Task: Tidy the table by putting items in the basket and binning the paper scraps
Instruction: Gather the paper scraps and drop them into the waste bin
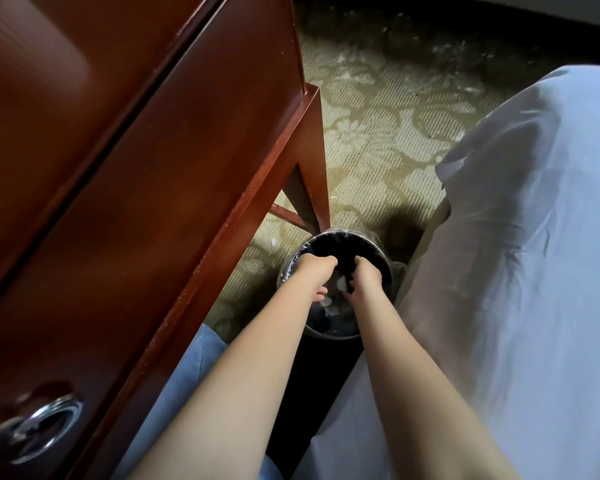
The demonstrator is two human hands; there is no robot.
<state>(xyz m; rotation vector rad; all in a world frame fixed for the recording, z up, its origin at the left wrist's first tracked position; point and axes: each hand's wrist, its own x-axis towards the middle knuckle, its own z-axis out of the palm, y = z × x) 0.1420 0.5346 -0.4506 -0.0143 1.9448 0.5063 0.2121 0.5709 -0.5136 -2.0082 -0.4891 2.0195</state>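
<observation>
No writing or label is legible on any surface. Both hands reach down into the round black bin on the patterned carpet: the left hand and the right hand each show a curled grip, but whether either grasps anything cannot be told, and white paper scraps lie inside the bin between the wrists. The red-brown wooden desk stands just left of the bin, a white-sheeted bed closes in on the right, and a chrome ring sits on the desk at lower left.
</observation>
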